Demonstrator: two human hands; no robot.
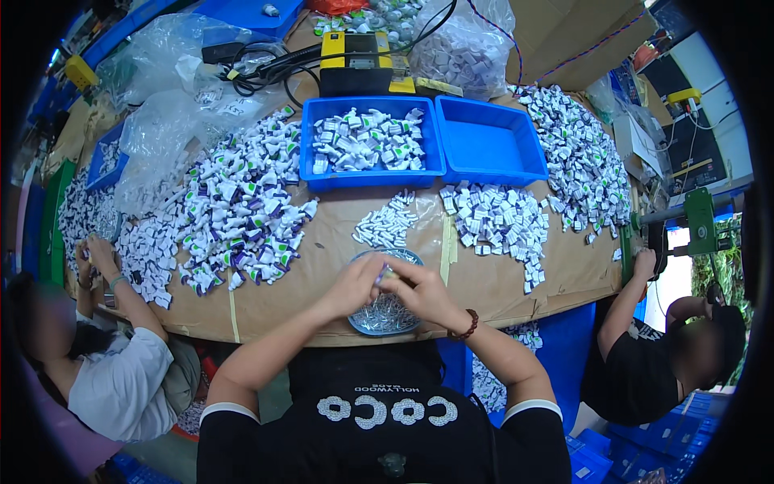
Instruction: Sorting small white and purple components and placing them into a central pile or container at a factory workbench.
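"Centre of the frame, your hands meet! Your right hand (425, 297) pinches a small part (382, 275), blurred and half hidden."
"And your left hand (359, 284)?"
"Fingers curled right against it; I can't tell whether they grip. Just below sits your blue bowl (379, 332) of metal pins (385, 313)."
"White pieces (385, 223) lie heaped above!"

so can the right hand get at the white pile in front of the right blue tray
Likely yes: only flat paper and tape lie between the right hand and white pile, though that hand holds a small piece.
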